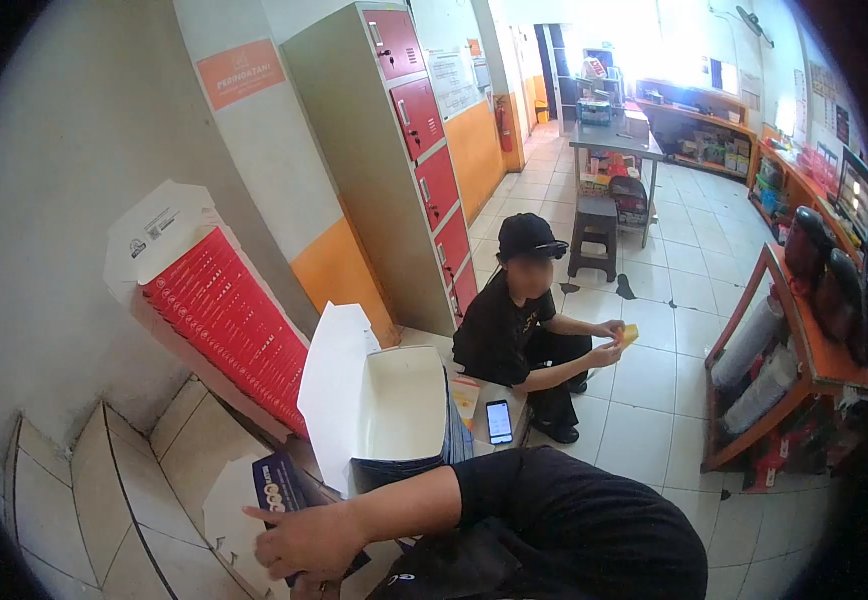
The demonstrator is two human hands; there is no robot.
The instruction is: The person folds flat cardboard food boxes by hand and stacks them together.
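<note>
My right hand [314,543] reaches across from the right, its fingers bent over a dark blue printed carton box [276,478] with a white flap. Its index finger and thumb are partly hidden behind the hand. Below it, at the bottom edge, only a small part of my left hand [316,590] shows, wearing a ring; its fingers are hidden. Just beyond my forearm stands a stack of nested open carton boxes [404,405], white inside with dark blue outsides. Left of them leans a tall nested stack of red printed cartons [224,315] with white flaps.
A seated person [519,330] in a black cap and shirt holds a small yellow item [629,334]. Beside them lies a phone [499,422]. Red-doored lockers [419,120] stand behind. Tiled stairs [94,500] are at left, an orange-topped rack [804,330] at right.
</note>
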